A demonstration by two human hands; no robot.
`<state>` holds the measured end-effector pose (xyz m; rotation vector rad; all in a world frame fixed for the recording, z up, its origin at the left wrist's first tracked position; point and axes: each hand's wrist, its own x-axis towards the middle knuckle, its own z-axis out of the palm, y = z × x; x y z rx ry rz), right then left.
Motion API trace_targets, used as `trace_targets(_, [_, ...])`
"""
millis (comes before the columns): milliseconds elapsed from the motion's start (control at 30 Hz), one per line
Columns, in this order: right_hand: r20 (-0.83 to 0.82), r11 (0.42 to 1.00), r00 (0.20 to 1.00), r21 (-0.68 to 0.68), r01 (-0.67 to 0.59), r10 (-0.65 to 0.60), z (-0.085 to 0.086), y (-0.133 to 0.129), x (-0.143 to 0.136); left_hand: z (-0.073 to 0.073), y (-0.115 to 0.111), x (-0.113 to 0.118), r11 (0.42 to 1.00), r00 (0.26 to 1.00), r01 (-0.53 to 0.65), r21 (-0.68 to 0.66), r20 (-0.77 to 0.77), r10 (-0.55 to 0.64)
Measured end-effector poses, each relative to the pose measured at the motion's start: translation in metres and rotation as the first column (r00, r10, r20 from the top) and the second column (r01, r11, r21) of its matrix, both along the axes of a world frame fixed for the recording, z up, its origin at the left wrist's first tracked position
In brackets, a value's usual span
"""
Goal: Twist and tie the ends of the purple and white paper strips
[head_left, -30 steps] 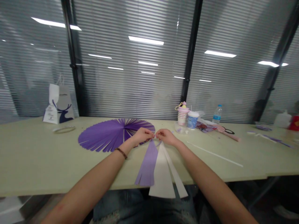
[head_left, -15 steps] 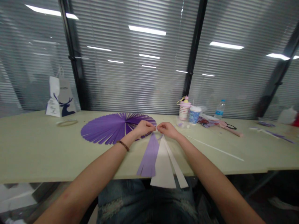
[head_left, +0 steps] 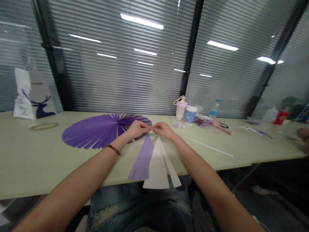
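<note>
My left hand [head_left: 138,129] and my right hand [head_left: 164,130] meet over the table, each in a pinch, with a thin lilac strip [head_left: 151,129] between their fingertips. Just below the fingers, lilac paper strips [head_left: 141,159] and white paper strips [head_left: 158,166] come together at narrow tops. They fan out toward me and past the table's front edge. How they join the pinched strip is too small to tell. Behind my left hand lies a large round purple pleated paper fan [head_left: 93,130], its slats spread from a centre; my hand covers part of its right side.
A roll of tape [head_left: 43,126] and a paper bag [head_left: 36,96] are at left. Back right stand a pink-lidded cup [head_left: 181,111], a blue cup [head_left: 190,115] and a bottle [head_left: 214,110]. A thin white stick [head_left: 209,146] lies right; another person's hand [head_left: 303,133] shows far right.
The view has turned right, so everything sits further left and another person's hand shows at the right edge. Both hands keep their pinch with the strips hanging below.
</note>
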<state>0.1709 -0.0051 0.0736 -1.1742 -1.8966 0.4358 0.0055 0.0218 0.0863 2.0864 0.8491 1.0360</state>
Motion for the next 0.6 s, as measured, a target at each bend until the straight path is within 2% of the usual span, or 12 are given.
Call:
trace_targets(367, [0.047,0.994,0.996,0.086,0.067,-0.071,0.0032,-0.0021,0.0001,0.0052,-0.0014,0.0057,0.991,0.991,0.001,0.137,-0.133,0.018])
trace_targets(500, [0.046,0.988,0.993,0.114,0.1,-0.106,0.0033,-0.0038,0.001,0.0016,0.0012,0.0083,0.96,0.981,0.055,0.273,-0.196,-0.001])
trace_targets(600, [0.036,0.985,0.992,0.129,0.113,-0.119,0.0029,-0.004,0.0018,-0.0023,0.0029,0.0094,0.921,0.97,0.036,0.387,-0.234,0.061])
